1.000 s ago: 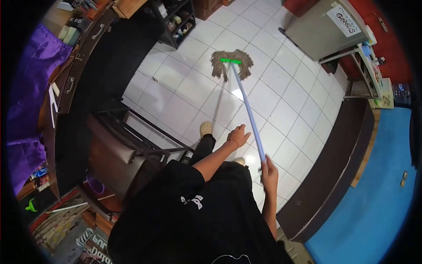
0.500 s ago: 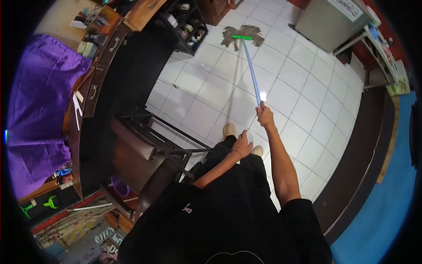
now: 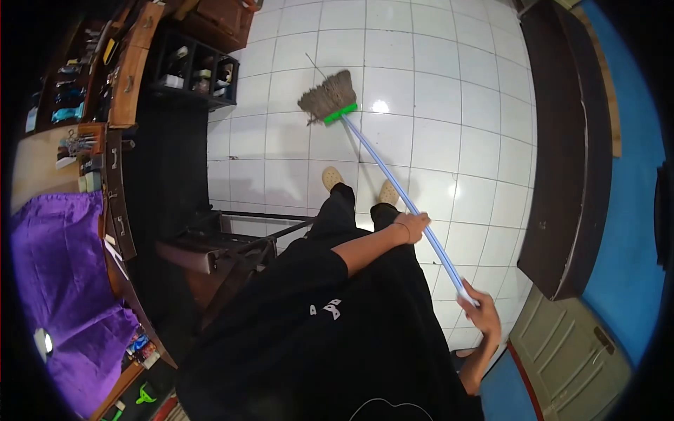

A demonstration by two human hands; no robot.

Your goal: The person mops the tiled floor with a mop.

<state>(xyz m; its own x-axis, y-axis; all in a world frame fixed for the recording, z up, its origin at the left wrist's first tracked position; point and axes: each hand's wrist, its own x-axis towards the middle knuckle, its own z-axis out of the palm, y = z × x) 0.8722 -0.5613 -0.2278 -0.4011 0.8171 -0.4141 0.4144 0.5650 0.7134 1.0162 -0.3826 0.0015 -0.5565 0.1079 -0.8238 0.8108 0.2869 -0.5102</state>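
Note:
A mop with grey strands (image 3: 328, 97) and a green clamp (image 3: 340, 114) rests on the white tiled floor ahead of my feet. Its long light-blue handle (image 3: 390, 178) slants down to the right, past my right shoe. Partway along the handle, my left hand (image 3: 413, 226) is wrapped round it. Near the handle's end my right hand (image 3: 480, 309) holds it, with the thumb and fingers around the tip.
A black shelf with bottles (image 3: 193, 72) stands at the upper left. A brown chair (image 3: 203, 261) is left of my legs, beside a desk with purple cloth (image 3: 56, 245). A long dark brown bench (image 3: 565, 154) runs along the right.
My left hand has come off my lap area and taken hold of the handle. My right hand has moved down and right, to the handle's end. The mop head is nearer, and the view has turned.

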